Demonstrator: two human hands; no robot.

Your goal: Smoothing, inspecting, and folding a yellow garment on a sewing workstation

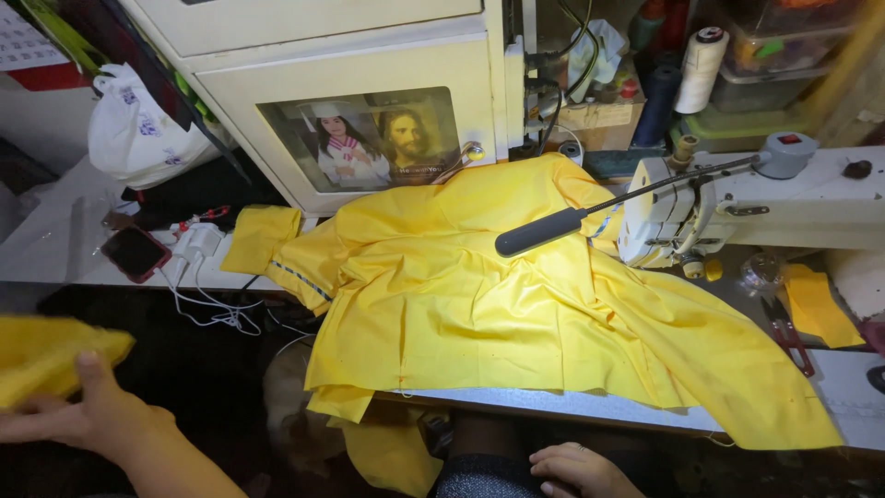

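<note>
Low at the left edge, the left hand [69,415] pinches a blurred piece of yellow fabric [41,355], thumb pressed on top and fingers closed beneath it, held off the counter over the dark space below. At the bottom of the view the right hand [576,470] lies knuckles up on the person's lap, gripping nothing; whether its fingers are curled or loose cannot be told, since they run out of view.

Between and above the hands, a large yellow garment [479,304] spreads across the white counter [562,403], its hem spilling over the front edge and one sleeve with a striped trim reaching left. A black rod-shaped lamp [539,231] hangs over the cloth, fixed to a white sewing machine [737,203] at the right. A small yellow fabric patch [816,304] lies beside the machine, with what appear to be red-handled scissors [791,337] just next to it. Behind stand thread cones [698,69]; at left, a phone [135,252], a white charger [196,242] and a white plastic bag [138,134].
</note>
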